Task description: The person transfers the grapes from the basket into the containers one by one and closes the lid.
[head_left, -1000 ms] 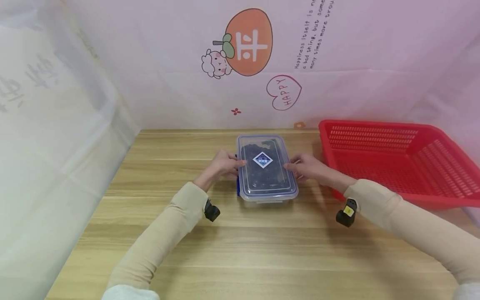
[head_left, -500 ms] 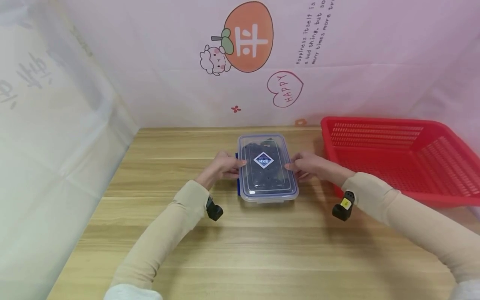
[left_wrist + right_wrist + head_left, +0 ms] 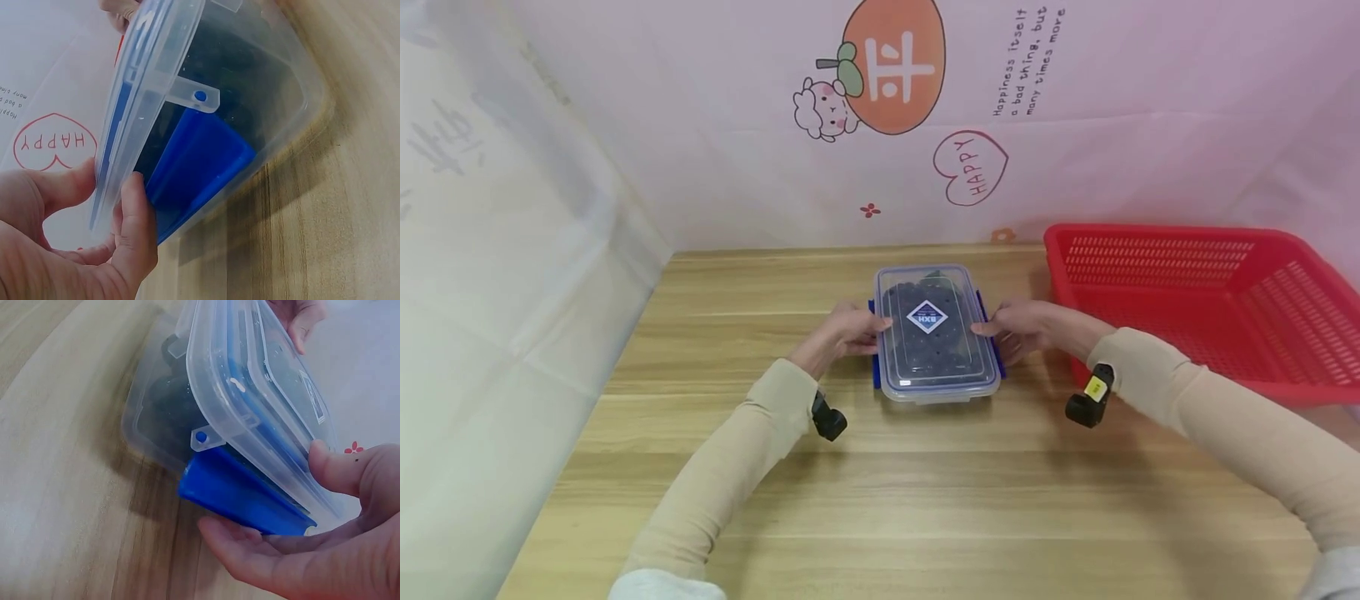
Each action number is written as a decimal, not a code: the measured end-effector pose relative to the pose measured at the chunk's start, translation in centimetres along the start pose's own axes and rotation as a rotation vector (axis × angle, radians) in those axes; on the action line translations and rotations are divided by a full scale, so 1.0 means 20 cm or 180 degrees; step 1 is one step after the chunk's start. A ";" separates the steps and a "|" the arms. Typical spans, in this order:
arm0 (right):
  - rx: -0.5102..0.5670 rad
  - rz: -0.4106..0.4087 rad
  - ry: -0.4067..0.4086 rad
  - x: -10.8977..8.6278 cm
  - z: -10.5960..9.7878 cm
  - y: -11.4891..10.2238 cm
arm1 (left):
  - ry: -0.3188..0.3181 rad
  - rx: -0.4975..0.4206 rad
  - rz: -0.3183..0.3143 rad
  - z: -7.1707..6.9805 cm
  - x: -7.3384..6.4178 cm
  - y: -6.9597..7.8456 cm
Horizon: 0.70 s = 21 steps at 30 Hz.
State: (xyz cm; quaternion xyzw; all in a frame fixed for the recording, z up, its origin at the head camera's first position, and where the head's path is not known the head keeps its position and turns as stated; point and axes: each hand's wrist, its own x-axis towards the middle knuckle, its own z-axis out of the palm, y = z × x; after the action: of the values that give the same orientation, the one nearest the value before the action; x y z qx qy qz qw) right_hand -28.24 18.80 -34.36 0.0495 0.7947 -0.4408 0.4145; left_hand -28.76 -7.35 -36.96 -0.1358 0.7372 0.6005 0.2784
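A clear plastic food container [image 3: 934, 354] with a blue-edged lid and a diamond label lies on the wooden table. Dark round things and a bit of green show through it. My left hand [image 3: 853, 329] pinches its left rim, thumb on the lid edge and fingers below. In the left wrist view a blue latch [image 3: 200, 159] slants away from that side wall. At the right side my right hand [image 3: 1018, 327] has its thumb on the lid edge. Its fingers lie under another blue latch [image 3: 240, 494], which sticks outward in the right wrist view.
A red plastic basket [image 3: 1157, 371] with slotted walls stands on the right, close behind my right forearm. The wooden table [image 3: 925, 500] meets a printed white wall sheet [image 3: 737, 167] at the back. Another white sheet [image 3: 512, 292] hangs along the left.
The blue latch on the container's right side has swung outward, with my right fingers under it. My left hand keeps its place. The head view has tilted slightly downward.
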 end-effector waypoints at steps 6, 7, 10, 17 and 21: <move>-0.0178 0.0022 0.0187 -0.01 0.01 -0.03 | -0.0019 0.0001 0.0000 0.00 0.00 0.00; -0.0214 0.0013 0.0208 -0.02 0.02 -0.04 | -0.0023 0.0011 0.0002 0.00 0.00 0.00; -0.0325 -0.0021 0.0280 -0.02 0.03 -0.05 | -0.0030 0.0040 0.0012 0.00 0.00 0.01; -0.0528 -0.0105 0.0500 -0.03 0.07 -0.08 | -0.0030 0.0034 0.0035 -0.01 0.00 0.01; -0.0557 -0.0037 0.0537 -0.04 0.08 -0.09 | -0.0053 -0.0005 -0.0003 -0.02 0.01 0.00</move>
State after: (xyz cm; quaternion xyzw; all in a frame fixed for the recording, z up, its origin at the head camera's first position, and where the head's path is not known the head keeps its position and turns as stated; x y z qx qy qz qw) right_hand -27.48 16.77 -32.96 0.0454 0.8624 -0.3665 0.3463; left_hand -28.98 -7.73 -36.94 -0.1314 0.7343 0.6021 0.2847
